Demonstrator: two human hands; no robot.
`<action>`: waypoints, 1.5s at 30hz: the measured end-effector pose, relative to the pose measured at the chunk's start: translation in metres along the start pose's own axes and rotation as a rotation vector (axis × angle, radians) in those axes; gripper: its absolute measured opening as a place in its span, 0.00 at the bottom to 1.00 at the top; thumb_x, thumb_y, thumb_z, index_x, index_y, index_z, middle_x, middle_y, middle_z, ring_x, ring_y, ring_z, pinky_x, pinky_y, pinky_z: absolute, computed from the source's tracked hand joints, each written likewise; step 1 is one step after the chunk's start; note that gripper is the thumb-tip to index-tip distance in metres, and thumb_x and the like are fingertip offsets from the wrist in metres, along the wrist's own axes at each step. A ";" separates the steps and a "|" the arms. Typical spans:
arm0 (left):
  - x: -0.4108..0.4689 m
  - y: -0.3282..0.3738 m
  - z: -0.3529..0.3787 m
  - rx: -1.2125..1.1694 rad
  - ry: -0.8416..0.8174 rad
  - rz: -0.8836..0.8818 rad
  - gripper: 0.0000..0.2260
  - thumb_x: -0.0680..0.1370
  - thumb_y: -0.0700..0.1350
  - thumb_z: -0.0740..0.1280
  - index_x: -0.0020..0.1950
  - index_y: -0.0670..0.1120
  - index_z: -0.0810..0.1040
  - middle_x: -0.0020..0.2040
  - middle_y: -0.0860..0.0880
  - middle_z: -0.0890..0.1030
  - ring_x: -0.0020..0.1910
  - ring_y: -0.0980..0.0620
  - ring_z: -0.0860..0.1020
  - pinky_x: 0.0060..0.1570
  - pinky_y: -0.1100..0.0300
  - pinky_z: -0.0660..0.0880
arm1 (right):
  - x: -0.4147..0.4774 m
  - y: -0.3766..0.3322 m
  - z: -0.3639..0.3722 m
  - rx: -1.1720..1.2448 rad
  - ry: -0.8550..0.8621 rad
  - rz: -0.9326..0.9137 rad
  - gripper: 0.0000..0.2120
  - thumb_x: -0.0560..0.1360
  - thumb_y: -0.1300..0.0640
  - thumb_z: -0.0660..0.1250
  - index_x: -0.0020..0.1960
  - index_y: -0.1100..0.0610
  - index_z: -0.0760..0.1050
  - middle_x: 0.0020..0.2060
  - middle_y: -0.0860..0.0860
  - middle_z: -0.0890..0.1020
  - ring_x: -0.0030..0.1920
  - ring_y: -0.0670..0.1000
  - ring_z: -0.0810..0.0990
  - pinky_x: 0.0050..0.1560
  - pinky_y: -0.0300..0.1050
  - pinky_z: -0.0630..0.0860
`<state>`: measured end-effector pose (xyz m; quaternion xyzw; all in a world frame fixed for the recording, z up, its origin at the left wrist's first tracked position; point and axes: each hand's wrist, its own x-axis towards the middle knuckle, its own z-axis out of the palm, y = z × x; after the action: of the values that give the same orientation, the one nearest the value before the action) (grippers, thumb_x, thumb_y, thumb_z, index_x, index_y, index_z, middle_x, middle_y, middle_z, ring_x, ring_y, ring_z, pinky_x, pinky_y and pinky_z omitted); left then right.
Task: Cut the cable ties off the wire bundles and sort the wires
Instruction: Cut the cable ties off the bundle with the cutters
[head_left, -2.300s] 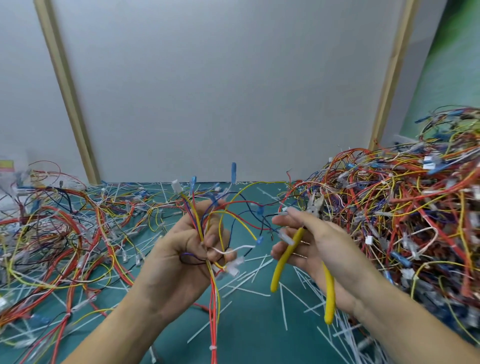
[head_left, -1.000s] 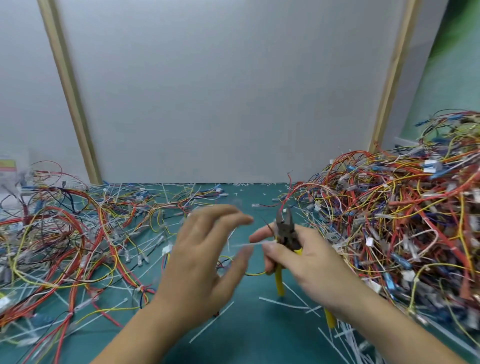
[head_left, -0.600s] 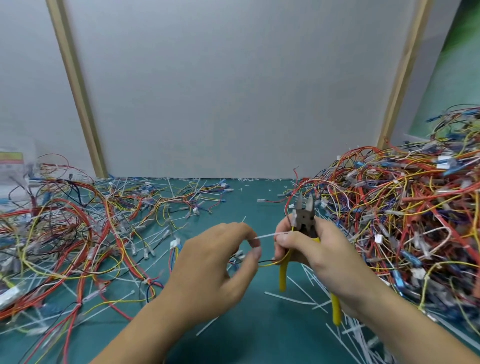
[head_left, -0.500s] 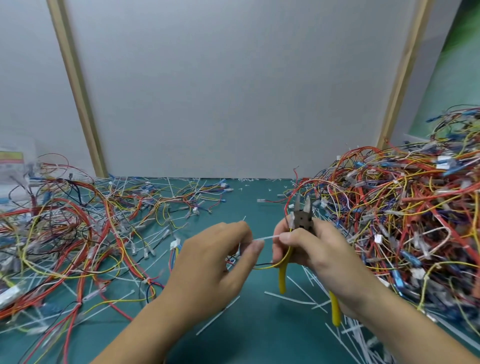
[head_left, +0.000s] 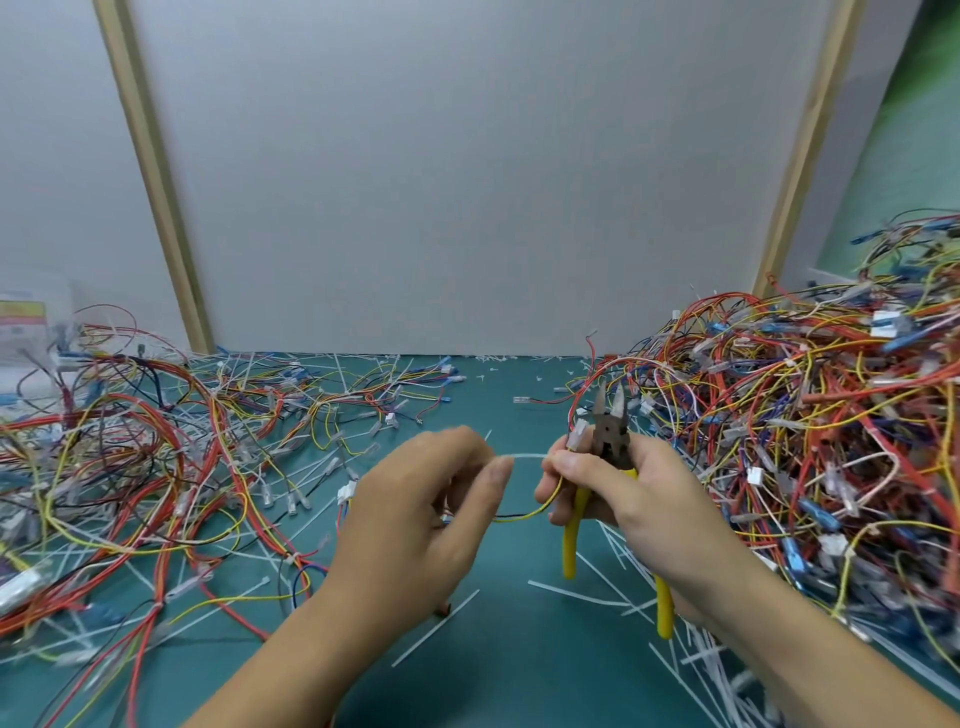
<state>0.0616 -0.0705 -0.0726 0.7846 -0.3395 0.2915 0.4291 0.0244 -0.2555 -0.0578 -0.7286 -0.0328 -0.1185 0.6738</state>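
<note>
as both hands meet over the middle of the green tabletop (head_left: 519, 675), here's how it stands: the left hand (head_left: 431, 514) has thumb and forefinger curled together, pinching one end of a thin white cable tie (head_left: 524, 456). the tie runs level across the small gap to the right hand (head_left: 639, 499), whose thumb and forefinger nip its other end. that same right hand is wrapped round the yellow-handled cutters (head_left: 610, 439), nose pointing up, jaws a little apart and biting on nothing, one handle poking down below the palm. under the tie, a yellow wire (head_left: 530, 513) sags in a loop between the two hands, a pale connector showing at the right fingertips. over on the right, a tall heap of wire bundles (head_left: 805, 415), red, yellow and blue, sits close beside the right wrist. on the left, loose wires (head_left: 156, 457) lie spread out flat. white cut ties (head_left: 587, 595) litter the tabletop under and around the hands. a plain white wall panel (head_left: 467, 182) stands behind.
</note>
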 end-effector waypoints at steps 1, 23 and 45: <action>0.001 0.000 -0.001 -0.003 0.033 0.002 0.10 0.78 0.56 0.64 0.47 0.49 0.77 0.39 0.57 0.72 0.40 0.58 0.72 0.42 0.65 0.68 | 0.000 0.000 -0.001 0.006 0.007 0.005 0.08 0.78 0.60 0.68 0.48 0.66 0.78 0.38 0.57 0.86 0.35 0.54 0.81 0.46 0.48 0.82; 0.003 -0.002 -0.005 0.221 0.148 0.120 0.03 0.75 0.40 0.70 0.41 0.44 0.81 0.35 0.53 0.80 0.33 0.55 0.78 0.35 0.54 0.77 | -0.007 -0.005 0.004 -0.002 -0.010 0.014 0.11 0.68 0.53 0.66 0.45 0.53 0.85 0.37 0.59 0.84 0.38 0.57 0.85 0.50 0.53 0.83; 0.009 0.001 0.009 -0.998 0.078 -0.747 0.11 0.79 0.36 0.64 0.37 0.44 0.78 0.31 0.46 0.74 0.28 0.51 0.76 0.36 0.53 0.81 | -0.020 -0.011 0.014 -0.562 -0.161 0.043 0.15 0.76 0.52 0.67 0.36 0.59 0.68 0.24 0.52 0.75 0.23 0.50 0.79 0.28 0.42 0.76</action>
<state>0.0680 -0.0816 -0.0697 0.5443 -0.1214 -0.0435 0.8289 0.0042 -0.2388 -0.0526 -0.8943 -0.0364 -0.0506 0.4430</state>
